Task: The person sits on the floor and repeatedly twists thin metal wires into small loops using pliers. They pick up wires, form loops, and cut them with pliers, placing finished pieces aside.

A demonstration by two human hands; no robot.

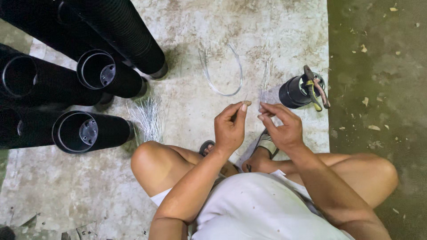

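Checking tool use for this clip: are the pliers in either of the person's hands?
No. The pliers rest on the small black cylinder, while both hands pinch a thin wire in front of it.

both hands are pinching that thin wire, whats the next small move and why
Probably draw the thin pale wire taut between the two grips. The left hand and right hand pinch it with fingertips almost meeting, so little shows between them. The yellow-handled pliers rest on the short black cylinder, within reach.
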